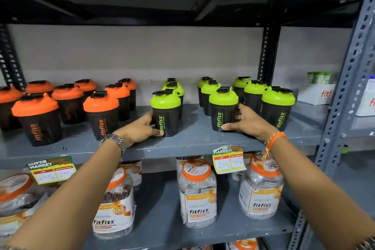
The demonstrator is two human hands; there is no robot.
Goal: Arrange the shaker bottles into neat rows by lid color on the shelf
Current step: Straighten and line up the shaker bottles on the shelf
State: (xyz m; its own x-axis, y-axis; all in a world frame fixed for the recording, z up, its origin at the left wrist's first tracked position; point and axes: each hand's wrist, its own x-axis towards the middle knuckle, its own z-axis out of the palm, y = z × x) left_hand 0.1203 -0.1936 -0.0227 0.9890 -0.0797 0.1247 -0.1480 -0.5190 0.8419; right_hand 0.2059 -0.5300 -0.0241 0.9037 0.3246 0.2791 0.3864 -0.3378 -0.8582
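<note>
While both arms are reaching up to the grey shelf, the left hand is wrapping its fingers around the lower body of a green-lidded shaker, with the thumb pressing near the base. The right hand is gripping another green-lidded shaker from its right side, the thumb lying along the bottom edge. Both bottles are standing upright at the near edge of the shelf, well apart from each other. Behind and to the right of them, more green-lidded shakers are standing in short rows running toward the far wall. On the left part of the shelf, the orange-lidded shakers are grouping together. Below, clear jars with orange lids are sitting on the lower shelf, and two price tags are hanging from the shelf edge.
</note>
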